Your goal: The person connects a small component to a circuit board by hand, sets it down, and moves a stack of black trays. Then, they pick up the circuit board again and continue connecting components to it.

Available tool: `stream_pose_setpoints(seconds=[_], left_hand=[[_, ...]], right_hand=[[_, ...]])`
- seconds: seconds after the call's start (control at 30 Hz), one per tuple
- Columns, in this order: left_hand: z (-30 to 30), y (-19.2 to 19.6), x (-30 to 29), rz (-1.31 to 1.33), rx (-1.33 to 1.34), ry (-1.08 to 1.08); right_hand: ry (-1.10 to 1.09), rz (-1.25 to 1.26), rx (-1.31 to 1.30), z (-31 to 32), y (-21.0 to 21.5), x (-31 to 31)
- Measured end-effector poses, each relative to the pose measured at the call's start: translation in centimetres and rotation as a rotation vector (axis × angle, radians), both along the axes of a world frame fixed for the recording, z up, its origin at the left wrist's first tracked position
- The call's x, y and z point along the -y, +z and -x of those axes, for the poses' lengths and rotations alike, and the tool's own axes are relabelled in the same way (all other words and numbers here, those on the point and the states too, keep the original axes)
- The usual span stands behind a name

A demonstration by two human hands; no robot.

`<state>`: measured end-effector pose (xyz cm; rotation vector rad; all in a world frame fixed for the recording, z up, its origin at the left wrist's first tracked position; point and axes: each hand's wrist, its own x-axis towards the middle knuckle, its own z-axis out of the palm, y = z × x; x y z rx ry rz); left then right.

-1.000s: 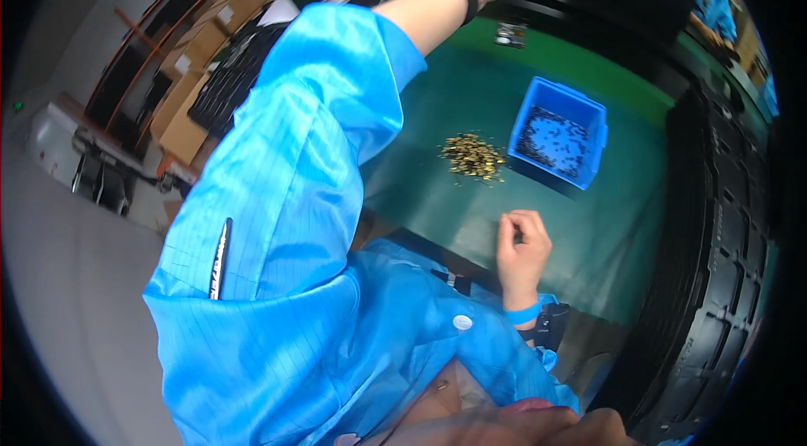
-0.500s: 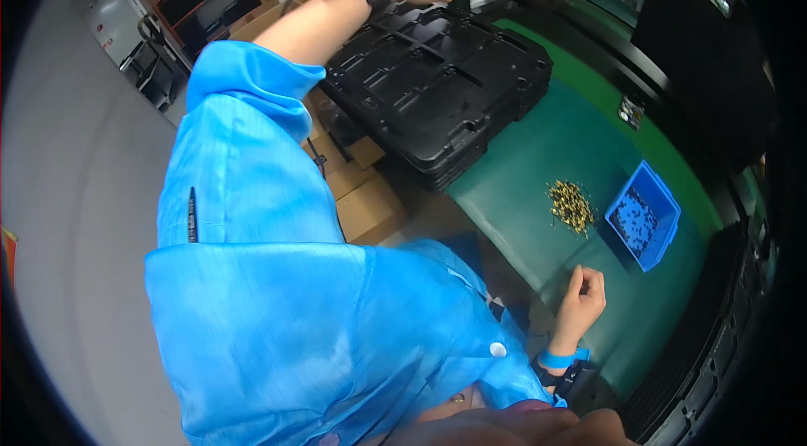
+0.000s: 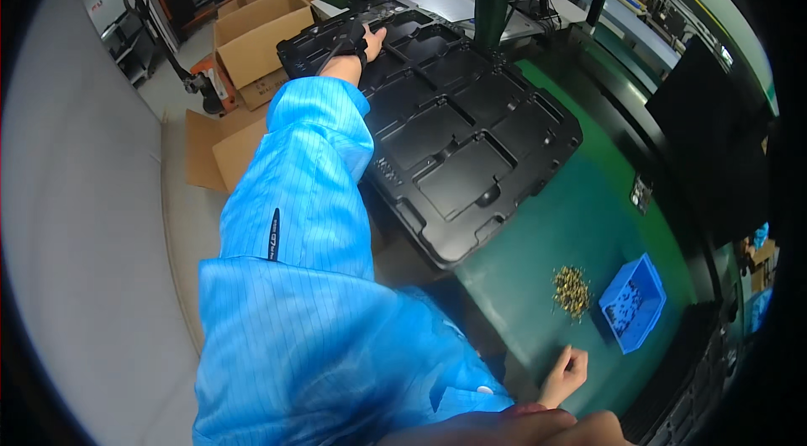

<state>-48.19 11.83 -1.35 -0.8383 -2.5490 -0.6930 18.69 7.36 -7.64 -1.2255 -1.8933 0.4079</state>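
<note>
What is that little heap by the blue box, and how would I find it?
Start at the green table mat. Near its right end stands a small blue bin. Just left of it lies a loose pile of brass-coloured bits, the only golden thing there.

Trays: a stack of moulded trays (image 3: 454, 143) is sitting at the table's (image 3: 538, 278) left end.
Left hand (image 3: 370, 41): lying on the stack's far side.
Small parts (image 3: 572, 290): lying in a heap on the table, just left of a bin (image 3: 635, 303).
Right hand (image 3: 565, 374): resting on the table's near edge.
Cartons (image 3: 261, 34): standing on the floor left of the trays.
</note>
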Motion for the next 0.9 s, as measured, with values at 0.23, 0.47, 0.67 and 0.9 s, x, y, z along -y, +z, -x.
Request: stream_pose_setpoints(seconds=[0.23, 0.47, 0.67, 0.9], left_hand=[[3.7, 2.4, -0.8, 0.098, 0.152, 0.037], [3.3, 4.4, -0.6, 0.270, -0.169, 0.000], [8.6, 3.5, 0.8, 0.389, -0.025, 0.126], [7.7, 4.0, -1.2, 0.324, -0.048, 0.068]], right_hand=[[-0.057, 0.041, 0.043, -1.6, -2.2, -0.8], [-0.009, -0.009, 0.056, -1.2, -2.0, -1.3], [-0.027, 0.062, 0.039, -0.5, -1.9, -1.2], [-0.038, 0.044, 0.057, 0.1, -1.0, -0.8]])
